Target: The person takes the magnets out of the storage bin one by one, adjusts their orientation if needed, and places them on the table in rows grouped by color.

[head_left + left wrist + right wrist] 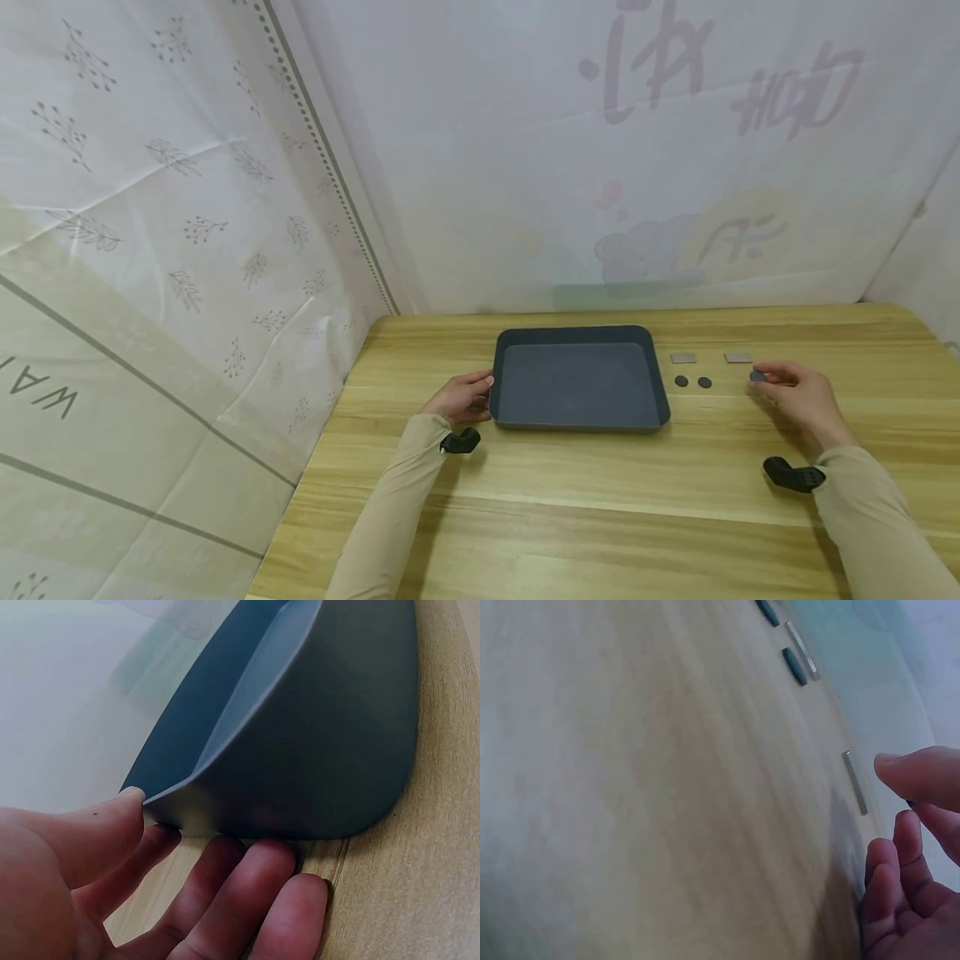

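A dark grey rectangular tray [577,387] with raised walls lies on the wooden table. At its left side, my left hand [459,398] holds the wall; in the left wrist view the thumb [120,817] is at the rim and the other fingers are outside and low. Right of the tray, my right hand [802,396] pinches a small dark round disc [758,376] just above the tabletop. Most of that disc is hidden in the right wrist view. Two similar dark discs [704,382] and two thin silvery rectangular pieces [737,358] lie between tray and right hand.
The wooden tabletop [570,517] extends toward me below the tray. Patterned pale cloth [480,167] hangs behind the table and along its left side. A black strap device [793,475] sits on my right wrist, another [461,441] on my left.
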{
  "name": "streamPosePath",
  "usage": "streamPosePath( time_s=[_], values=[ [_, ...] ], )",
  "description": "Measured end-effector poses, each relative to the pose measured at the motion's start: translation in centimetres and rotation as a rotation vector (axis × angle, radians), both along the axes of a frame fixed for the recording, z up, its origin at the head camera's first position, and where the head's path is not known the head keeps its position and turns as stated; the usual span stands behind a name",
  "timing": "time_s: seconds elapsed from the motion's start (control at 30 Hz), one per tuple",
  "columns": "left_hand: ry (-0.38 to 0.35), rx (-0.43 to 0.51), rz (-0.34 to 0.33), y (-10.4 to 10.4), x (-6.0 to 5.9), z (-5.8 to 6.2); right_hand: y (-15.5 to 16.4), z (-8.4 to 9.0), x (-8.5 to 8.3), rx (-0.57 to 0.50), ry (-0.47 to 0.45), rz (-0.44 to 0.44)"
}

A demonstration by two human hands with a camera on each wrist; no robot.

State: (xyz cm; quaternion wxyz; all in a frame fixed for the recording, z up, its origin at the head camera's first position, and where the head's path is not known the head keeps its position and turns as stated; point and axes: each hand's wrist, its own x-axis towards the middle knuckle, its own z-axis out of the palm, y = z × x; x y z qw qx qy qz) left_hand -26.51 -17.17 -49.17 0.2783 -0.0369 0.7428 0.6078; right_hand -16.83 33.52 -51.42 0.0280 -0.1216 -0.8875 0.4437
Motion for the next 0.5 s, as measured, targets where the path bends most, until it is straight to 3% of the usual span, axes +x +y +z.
streamPosePath(
  time_s=[0.17, 0.5],
  values=[
    [0.003, -0.002, 0.003, 0.05, 0.00, 0.01, 0.04, -0.42, 0.03, -0.047, -0.049, -0.024],
    [-0.001, -0.004, 0.014, 0.06, 0.05, -0.02, -0.31, -0.44, -0.24, 0.011, -0.035, -0.012]
  ],
)
